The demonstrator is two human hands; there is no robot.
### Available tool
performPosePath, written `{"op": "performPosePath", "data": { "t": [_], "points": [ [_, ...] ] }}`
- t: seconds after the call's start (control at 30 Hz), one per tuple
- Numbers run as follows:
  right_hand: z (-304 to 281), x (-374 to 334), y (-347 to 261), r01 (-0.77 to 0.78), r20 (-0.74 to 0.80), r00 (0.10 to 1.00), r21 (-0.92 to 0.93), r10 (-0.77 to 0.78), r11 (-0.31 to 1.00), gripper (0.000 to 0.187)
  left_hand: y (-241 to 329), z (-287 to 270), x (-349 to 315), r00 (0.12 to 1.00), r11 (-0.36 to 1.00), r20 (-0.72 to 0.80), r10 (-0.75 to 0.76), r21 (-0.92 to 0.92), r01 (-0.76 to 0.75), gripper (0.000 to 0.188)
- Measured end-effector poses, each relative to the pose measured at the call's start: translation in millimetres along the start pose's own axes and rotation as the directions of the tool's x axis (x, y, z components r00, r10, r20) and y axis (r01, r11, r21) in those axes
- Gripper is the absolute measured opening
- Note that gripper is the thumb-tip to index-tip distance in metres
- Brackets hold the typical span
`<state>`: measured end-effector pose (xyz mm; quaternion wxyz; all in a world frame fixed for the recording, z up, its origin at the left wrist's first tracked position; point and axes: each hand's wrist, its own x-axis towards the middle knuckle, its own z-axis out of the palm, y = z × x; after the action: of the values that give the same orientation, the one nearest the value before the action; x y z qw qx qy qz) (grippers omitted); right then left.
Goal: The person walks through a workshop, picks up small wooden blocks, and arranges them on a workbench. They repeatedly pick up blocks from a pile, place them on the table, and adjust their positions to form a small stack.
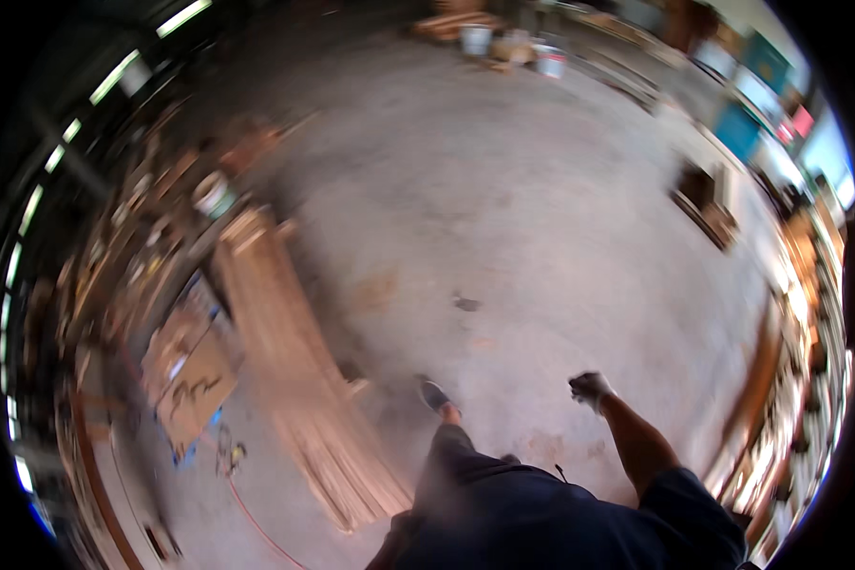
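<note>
Down we look, head-worn and wide!
The left fisheye of the pair faces down and forward: wearer's torso [532, 518] close at the lower edge, right hand [592, 389] a little farther, concrete floor [551, 218] across the middle, white buckets [476, 40] far off near the top.

Right glove [594, 388]: apparently cloth, blurred. Floor [541, 190]: matt concrete. Boards [290, 361]: bare wood. Shirt [551, 522]: matt cloth.

You're in a woodworking workshop.
Long boards [290, 356] lie on your concrete floor [532, 199], cardboard [196, 391] left of them, a bucket [214, 196] by their far end.
</note>
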<state>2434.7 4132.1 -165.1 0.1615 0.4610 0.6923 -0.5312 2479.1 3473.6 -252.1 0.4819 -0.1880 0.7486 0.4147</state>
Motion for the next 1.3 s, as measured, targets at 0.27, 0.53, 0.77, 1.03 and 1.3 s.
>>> {"op": "performPosePath", "data": {
  "t": [0.27,0.53,0.77,1.03,1.3],
  "points": [
    [63.1,53.3,-80.2,-0.2,0.319,0.913,-0.196,0.255,0.96,0.028,152.4,-67.4,109.1,0.965,0.971,-0.148,0.215,0.138,-0.195,0.023],
    [103.0,111.0,-244.3,-0.234,0.252,0.916,-0.298,0.312,0.926,0.031,345.8,-203.2,199.1,0.627,0.743,-0.417,0.658,0.227,-0.629,0.025],
    [150.2,225.9,-374.1,-0.194,0.289,0.899,-0.408,0.328,0.892,0.033,318.7,-214.2,260.6,0.836,0.925,-0.474,0.276,-0.105,-0.365,0.027],
    [189.9,459.1,-552.2,0.201,0.438,0.877,-0.708,0.198,0.676,0.036,376.1,-166.9,226.1,0.906,0.935,-0.346,0.242,0.332,-0.123,0.036],
    [352.1,546.2,-857.9,0.488,0.534,0.817,-0.437,-0.219,0.755,0.024,505.8,-207.1,293.1,0.878,0.98,-0.456,0.143,0.19,-0.061,0.028]
  ]
}}
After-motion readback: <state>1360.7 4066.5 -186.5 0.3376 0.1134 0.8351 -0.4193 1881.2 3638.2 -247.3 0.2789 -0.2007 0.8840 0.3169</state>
